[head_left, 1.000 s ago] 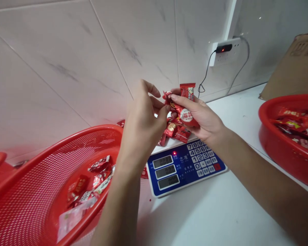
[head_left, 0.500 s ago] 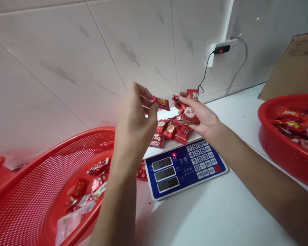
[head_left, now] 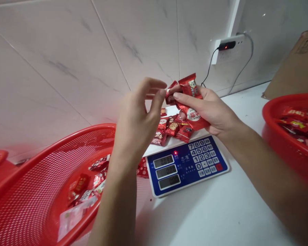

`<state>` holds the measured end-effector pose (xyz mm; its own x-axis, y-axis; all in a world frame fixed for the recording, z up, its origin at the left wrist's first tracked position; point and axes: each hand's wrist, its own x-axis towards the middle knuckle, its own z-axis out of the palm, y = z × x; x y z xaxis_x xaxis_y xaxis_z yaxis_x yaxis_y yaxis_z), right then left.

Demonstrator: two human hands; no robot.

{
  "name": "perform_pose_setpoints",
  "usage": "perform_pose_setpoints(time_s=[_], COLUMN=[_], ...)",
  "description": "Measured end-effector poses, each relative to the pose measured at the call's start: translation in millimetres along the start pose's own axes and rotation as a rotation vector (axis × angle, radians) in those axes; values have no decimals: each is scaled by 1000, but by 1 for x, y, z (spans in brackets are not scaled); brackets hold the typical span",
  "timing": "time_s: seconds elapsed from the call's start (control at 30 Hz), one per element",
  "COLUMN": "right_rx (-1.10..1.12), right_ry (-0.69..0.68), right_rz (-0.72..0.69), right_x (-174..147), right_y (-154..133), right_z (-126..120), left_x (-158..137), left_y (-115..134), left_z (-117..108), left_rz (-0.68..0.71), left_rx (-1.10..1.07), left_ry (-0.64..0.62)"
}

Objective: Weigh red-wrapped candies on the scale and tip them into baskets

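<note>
Several red-wrapped candies (head_left: 193,114) are held in my right hand (head_left: 207,106), fanned out between thumb and fingers above the scale. My left hand (head_left: 141,116) meets it from the left, with thumb and forefinger at the edge of one small red candy (head_left: 170,97); the exact grip is partly hidden. Below both hands, a pile of wrapped candies (head_left: 173,128) lies on the white pan of a blue digital scale (head_left: 187,167). One candy with gold print (head_left: 163,112) rests at the back of the pan. The scale's top display is lit.
At left stands a red mesh basket (head_left: 36,177) with wrapped candies inside. Another red basket (head_left: 277,136) of candies is at right, before a cardboard box (head_left: 292,68). A wall socket (head_left: 228,49) with a plugged cable is behind the white table (head_left: 207,215).
My left hand has let go of the gold-print candy, which now lies on the pan, and has moved to the candies in my right hand. The scale reading has risen.
</note>
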<state>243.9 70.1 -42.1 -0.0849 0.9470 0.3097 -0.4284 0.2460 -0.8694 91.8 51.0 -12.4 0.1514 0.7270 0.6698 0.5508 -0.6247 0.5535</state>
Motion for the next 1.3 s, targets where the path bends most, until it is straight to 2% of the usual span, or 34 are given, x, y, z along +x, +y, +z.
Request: perform_pose_setpoints(time_s=[0.1, 0.4, 0.5, 0.6, 0.67, 0.73, 0.83, 0.93, 1.1, 1.3], right_rx=[-49, 1, 21, 32, 21, 7, -15, -35, -64, -70], right_ry=[25, -30, 7, 94, 137, 166, 149, 120, 119, 109], right_rz=[-66, 35, 48, 40, 20, -3, -29, -58, -65, -69], right_x=[-4, -2, 5, 12, 17, 20, 19, 15, 6, 3], right_y=[-4, -3, 3, 10, 12, 12, 8, 2, -8, -10], right_z=[1, 0, -4, -13, -19, -24, -24, -17, -8, -9], left_x=[-3, 3, 4, 4, 4, 4, 3, 2, -1, -4], left_y=[6, -13, -18, -21, -25, -29, -32, -27, -4, 8], left_z=[1, 14, 15, 15, 15, 16, 18, 16, 6, 1], left_rz=[-17, -96, -85, -59, -77, -125, -154, -100, -5, 31], left_rx=[-32, -375, -295, -83, 25, 58, 77, 71, 34, 27], left_ry=[-51, -78, 15, 148, 121, 26, -31, 8, 92, 88])
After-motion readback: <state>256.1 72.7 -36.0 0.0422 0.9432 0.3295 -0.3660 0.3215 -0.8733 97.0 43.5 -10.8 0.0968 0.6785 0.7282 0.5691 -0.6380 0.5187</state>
